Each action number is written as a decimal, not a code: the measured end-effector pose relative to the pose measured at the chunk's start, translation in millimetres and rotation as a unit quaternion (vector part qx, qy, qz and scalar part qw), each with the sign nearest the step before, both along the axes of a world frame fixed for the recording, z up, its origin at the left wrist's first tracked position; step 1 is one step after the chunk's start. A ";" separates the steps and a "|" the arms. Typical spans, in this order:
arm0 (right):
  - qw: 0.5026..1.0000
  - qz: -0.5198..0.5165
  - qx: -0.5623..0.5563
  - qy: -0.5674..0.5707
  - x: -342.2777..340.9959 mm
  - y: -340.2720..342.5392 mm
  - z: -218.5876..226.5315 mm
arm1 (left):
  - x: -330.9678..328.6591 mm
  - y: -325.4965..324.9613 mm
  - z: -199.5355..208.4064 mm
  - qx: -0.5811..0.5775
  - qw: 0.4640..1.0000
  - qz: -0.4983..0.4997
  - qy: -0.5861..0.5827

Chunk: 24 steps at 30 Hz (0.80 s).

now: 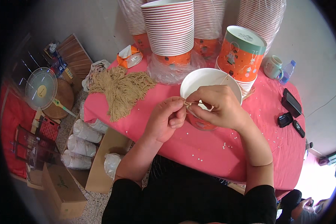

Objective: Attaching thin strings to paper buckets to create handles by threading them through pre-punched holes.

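This looks like a small home workshop where paper cups are finished by hand. Tall stacks of paper cups (170, 26), some in clear plastic sleeves, crowd the far edge of a bench (250, 142) draped in a pink cloth. A heap of tan string pieces (119, 89) lies at its far left corner. On the speckled floor to the left stand an open cardboard box (104, 160) with more sleeved cups (82, 145) beside it and a standing fan (41, 88) (domestic rather than industrial). A mug (273, 66) and a water bottle (287, 71) sit at the far right corner.
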State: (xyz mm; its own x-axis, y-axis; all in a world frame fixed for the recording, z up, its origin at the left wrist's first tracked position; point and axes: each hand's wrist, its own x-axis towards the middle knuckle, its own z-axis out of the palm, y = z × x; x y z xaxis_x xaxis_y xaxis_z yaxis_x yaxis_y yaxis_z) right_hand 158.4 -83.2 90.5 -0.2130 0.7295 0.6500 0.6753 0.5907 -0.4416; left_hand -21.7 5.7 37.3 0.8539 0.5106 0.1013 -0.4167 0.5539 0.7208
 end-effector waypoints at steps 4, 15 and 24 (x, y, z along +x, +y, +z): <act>0.999 0.004 0.038 -0.008 1.6 3.9 -4.1 | -0.1 -0.5 -2.8 0.020 0.999 0.024 0.010; 0.997 -0.020 0.054 -0.050 2.0 2.4 -0.4 | 4.6 -4.8 -5.6 0.378 0.882 0.266 0.091; 0.989 -0.069 0.075 -0.104 7.4 4.5 -3.1 | 11.0 -12.1 0.7 0.508 0.767 0.368 0.136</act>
State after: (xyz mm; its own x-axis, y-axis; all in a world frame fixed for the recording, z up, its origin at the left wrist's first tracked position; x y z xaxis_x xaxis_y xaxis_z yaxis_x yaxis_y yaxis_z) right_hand 165.8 -78.8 87.3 -0.2586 0.6587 0.7065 0.8206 0.5357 -0.1991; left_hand -10.7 -6.4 38.0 0.4318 0.6406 0.6349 -0.1042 -0.6638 0.7406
